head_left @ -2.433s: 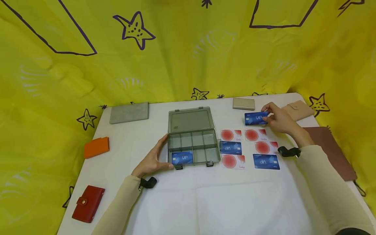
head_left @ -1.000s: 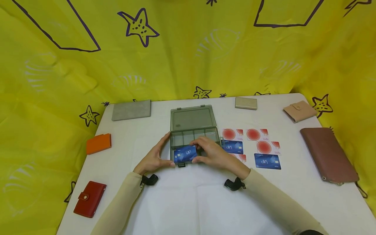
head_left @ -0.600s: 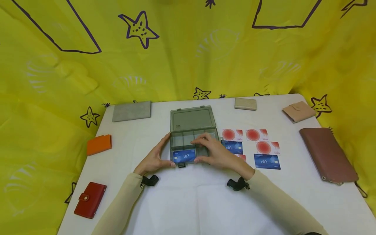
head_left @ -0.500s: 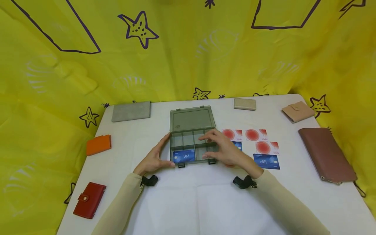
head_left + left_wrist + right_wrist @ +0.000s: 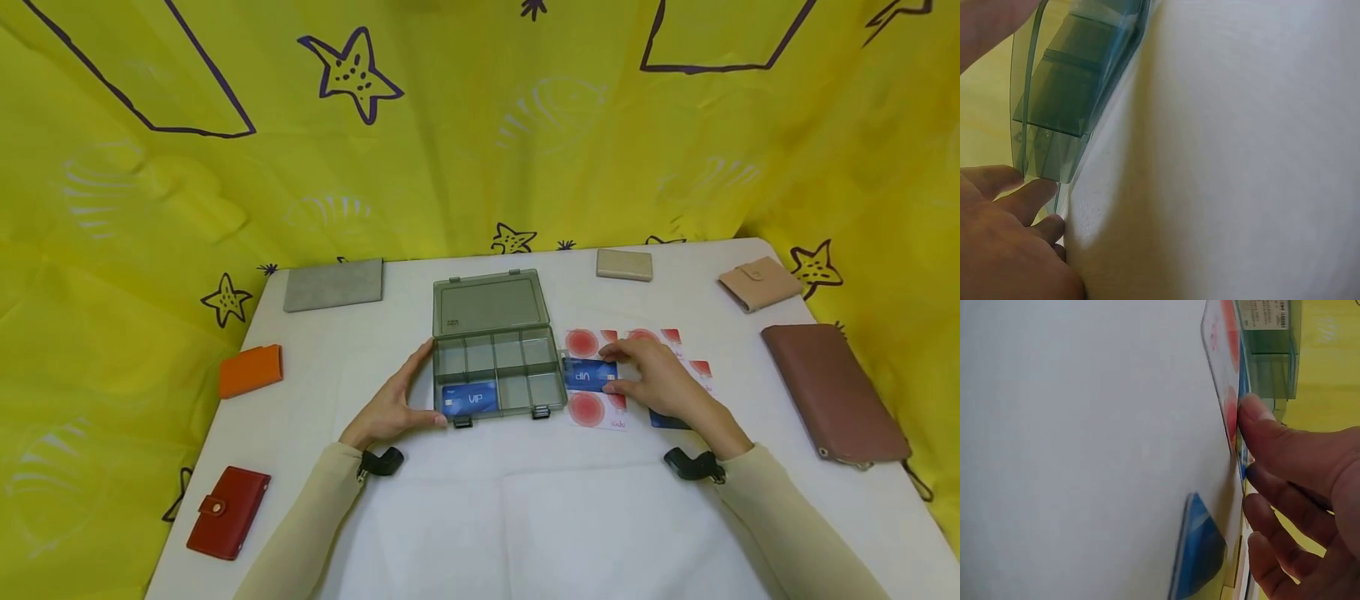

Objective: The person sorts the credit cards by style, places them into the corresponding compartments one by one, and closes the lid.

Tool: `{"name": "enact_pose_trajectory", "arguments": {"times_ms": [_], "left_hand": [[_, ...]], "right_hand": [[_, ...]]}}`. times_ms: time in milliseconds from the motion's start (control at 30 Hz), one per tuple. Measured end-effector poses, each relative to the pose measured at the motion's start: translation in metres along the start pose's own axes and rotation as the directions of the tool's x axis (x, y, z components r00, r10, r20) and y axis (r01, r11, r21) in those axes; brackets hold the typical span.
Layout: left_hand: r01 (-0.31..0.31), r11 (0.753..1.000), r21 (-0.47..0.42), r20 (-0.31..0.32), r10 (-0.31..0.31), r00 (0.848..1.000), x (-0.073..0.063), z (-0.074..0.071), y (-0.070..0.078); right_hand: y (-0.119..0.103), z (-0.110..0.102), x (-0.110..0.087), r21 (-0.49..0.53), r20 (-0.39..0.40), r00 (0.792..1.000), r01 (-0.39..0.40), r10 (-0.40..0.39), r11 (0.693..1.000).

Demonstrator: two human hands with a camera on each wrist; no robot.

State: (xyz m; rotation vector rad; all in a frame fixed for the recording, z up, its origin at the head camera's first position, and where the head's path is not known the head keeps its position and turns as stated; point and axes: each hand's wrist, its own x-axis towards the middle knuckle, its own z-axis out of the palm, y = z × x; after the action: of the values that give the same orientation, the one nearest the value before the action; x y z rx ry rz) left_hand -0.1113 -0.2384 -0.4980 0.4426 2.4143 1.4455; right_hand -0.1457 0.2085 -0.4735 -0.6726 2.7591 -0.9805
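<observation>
The right hand [image 5: 662, 382] had moved on to pinch the next VIP card [image 5: 587, 375]. Spread wide, the left hand [image 5: 390, 410] touched the left edge of the compartment box [image 5: 507, 352].

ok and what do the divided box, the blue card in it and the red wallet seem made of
Divided box: likely hard plastic, smoky green, glossy; it's see-through.
Blue card: probably smooth plastic, being flat with crisp printing.
Red wallet: leather or imitation, judging by its soft sheen.
</observation>
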Motion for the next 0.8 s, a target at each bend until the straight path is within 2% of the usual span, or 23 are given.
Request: {"name": "enact_pose_trajectory", "arguments": {"times_ms": [267, 433, 633, 800], "left_hand": [[0.001, 1.000, 0.005, -0.002, -0.001, 1.000, 0.000, 0.001, 0.000], [0.006, 1.000, 0.017, -0.005, -0.006, 1.000, 0.000, 0.000, 0.000], [0.004, 1.000, 0.019, -0.004, -0.004, 1.000, -0.001, 0.000, 0.001], [-0.009, 1.000, 0.011, -0.003, 0.009, 1.000, -0.002, 0.000, 0.004]], "right_hand": [[0.000, 0.002, 0.000, -0.030, -0.018, 1.000, 0.016, -0.016, 0.999], [-0.004, 0.001, 0.005, -0.048, 0.021, 1.000, -0.016, 0.017, 0.999], [-0.002, 0.001, 0.012, -0.020, 0.090, 0.994, -0.059, 0.060, 0.998], [0.006, 0.001, 0.015, -0.002, 0.074, 0.996, -0.043, 0.043, 0.999]]}}
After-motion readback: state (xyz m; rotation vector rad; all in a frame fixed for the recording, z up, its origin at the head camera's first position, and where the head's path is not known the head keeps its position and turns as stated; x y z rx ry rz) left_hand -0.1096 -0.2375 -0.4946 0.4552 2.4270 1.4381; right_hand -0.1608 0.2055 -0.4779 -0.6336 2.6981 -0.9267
